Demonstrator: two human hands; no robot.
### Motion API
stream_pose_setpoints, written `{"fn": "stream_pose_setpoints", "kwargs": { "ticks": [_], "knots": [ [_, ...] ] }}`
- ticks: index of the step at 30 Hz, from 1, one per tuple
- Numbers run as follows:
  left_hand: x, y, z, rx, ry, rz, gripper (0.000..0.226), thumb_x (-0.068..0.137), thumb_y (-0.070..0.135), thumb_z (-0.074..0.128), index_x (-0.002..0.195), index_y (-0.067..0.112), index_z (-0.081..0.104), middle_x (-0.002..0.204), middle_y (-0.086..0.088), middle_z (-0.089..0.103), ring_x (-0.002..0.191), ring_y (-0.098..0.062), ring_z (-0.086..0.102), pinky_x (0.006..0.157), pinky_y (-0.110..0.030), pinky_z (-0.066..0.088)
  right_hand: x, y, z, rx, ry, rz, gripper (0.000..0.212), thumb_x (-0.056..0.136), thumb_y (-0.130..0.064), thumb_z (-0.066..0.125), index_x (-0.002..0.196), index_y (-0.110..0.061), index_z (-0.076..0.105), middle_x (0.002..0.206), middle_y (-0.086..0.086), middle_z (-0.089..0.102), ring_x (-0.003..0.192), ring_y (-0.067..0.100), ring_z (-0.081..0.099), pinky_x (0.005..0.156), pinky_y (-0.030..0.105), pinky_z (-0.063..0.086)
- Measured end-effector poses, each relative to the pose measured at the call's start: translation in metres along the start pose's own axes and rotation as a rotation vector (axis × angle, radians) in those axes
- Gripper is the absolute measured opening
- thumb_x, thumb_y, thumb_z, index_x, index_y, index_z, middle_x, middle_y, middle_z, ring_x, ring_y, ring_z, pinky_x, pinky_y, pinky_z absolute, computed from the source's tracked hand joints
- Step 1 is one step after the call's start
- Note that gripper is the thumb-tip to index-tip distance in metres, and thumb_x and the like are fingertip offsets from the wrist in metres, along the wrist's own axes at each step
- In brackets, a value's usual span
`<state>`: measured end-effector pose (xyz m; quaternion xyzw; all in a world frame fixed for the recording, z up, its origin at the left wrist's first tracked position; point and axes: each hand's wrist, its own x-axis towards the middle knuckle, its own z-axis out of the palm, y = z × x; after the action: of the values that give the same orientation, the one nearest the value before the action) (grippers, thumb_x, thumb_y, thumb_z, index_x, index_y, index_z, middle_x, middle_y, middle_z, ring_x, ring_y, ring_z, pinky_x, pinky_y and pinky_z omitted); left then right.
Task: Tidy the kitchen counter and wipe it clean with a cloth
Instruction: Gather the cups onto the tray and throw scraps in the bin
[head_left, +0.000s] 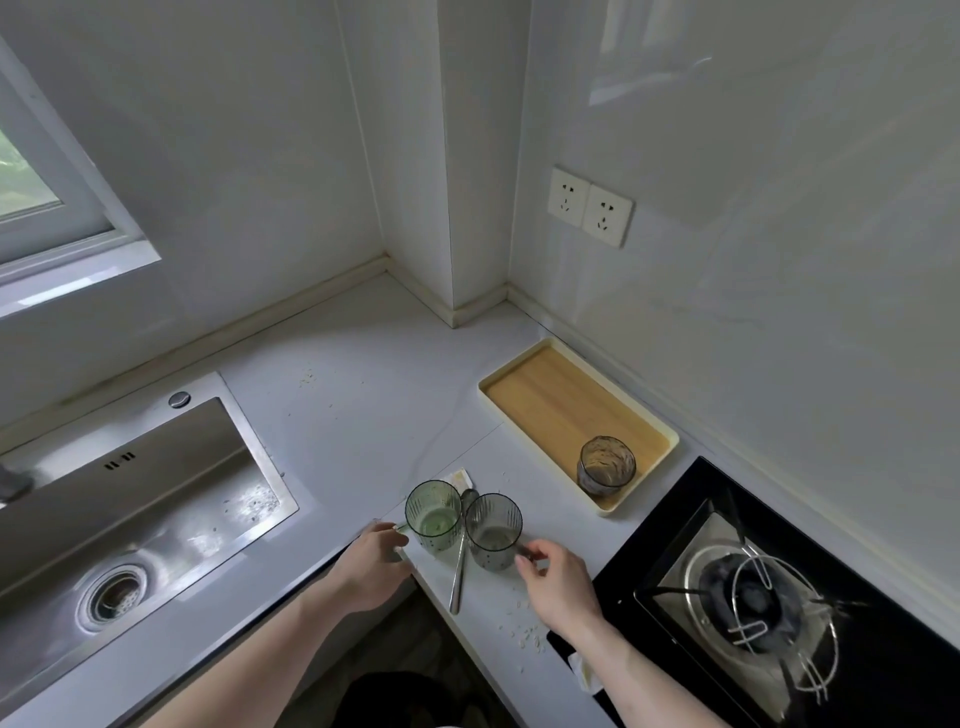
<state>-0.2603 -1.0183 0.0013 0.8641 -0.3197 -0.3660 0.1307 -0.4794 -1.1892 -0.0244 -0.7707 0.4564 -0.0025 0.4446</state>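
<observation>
Two ribbed glasses stand side by side near the counter's front edge, a green glass (432, 514) and a clear grey glass (493, 530). My left hand (371, 564) reaches the green glass from the left, and its fingertips pinch the glass's left side. From the right, my right hand (558, 582) pinches the near side of the clear glass between thumb and forefinger. A metal spoon (457, 571) lies on the counter between and behind the two glasses. Rice-like crumbs (527, 634) are scattered near my right wrist.
A yellow-rimmed wooden tray (550, 400) holds a third glass (607, 465) against the right wall. A steel sink (130, 499) lies to the left and a black gas hob (753, 597) to the right. A small packet (460, 475) sits behind the glasses. More crumbs (306, 379) lie further back.
</observation>
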Motion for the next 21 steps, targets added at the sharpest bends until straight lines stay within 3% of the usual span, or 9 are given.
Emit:
{"fn": "stream_pose_setpoints", "kwargs": {
  "ticks": [7,12,15,18,21],
  "knots": [
    [-0.006,-0.001,-0.001,-0.074,0.082,0.059,0.043,0.093,0.021,0.061,0.136,0.016,0.062,0.145,0.005,0.045,0.111,-0.012,0.059,0.101,-0.023,0.042,-0.016,0.0,-0.035,0.174,0.094,-0.039,0.004,0.096,-0.033,0.066,0.099,-0.032,0.068,0.096,-0.014,0.072,0.088,0.003,0.069,0.074,0.017,0.054],
    [-0.009,0.004,-0.007,-0.153,0.177,0.141,0.035,0.097,0.014,0.059,0.131,0.015,0.065,0.137,0.006,0.047,0.116,-0.01,0.051,0.1,-0.021,0.037,-0.016,-0.01,-0.076,0.314,0.202,-0.093,0.005,0.097,-0.032,0.067,0.098,-0.032,0.071,0.088,-0.011,0.076,0.085,0.004,0.072,0.076,0.026,0.06],
    [-0.013,0.009,-0.015,-0.238,0.227,0.167,0.032,0.097,0.012,0.058,0.128,0.016,0.067,0.135,0.008,0.049,0.12,-0.013,0.055,0.1,-0.023,0.041,-0.013,-0.021,-0.104,0.332,0.266,-0.122,0.005,0.098,-0.03,0.065,0.096,-0.031,0.071,0.083,-0.011,0.077,0.08,0.004,0.073,0.073,0.021,0.059],
    [-0.017,0.016,-0.023,-0.398,0.27,0.166,0.026,0.097,0.012,0.063,0.12,0.022,0.07,0.132,0.009,0.053,0.113,-0.008,0.062,0.093,-0.018,0.044,-0.005,-0.029,-0.128,0.329,0.327,-0.138,0.006,0.099,-0.03,0.064,0.095,-0.031,0.069,0.08,-0.007,0.076,0.078,0.006,0.072,0.07,0.019,0.057],
    [-0.023,0.029,-0.034,-0.547,0.302,0.144,0.027,0.093,0.006,0.066,0.113,0.023,0.072,0.13,0.008,0.056,0.106,-0.007,0.066,0.089,-0.024,0.05,0.012,-0.036,-0.146,0.305,0.355,-0.123,0.008,0.1,-0.031,0.062,0.099,-0.027,0.069,0.086,-0.006,0.075,0.078,0.003,0.071,0.063,0.01,0.052]
  ]
}}
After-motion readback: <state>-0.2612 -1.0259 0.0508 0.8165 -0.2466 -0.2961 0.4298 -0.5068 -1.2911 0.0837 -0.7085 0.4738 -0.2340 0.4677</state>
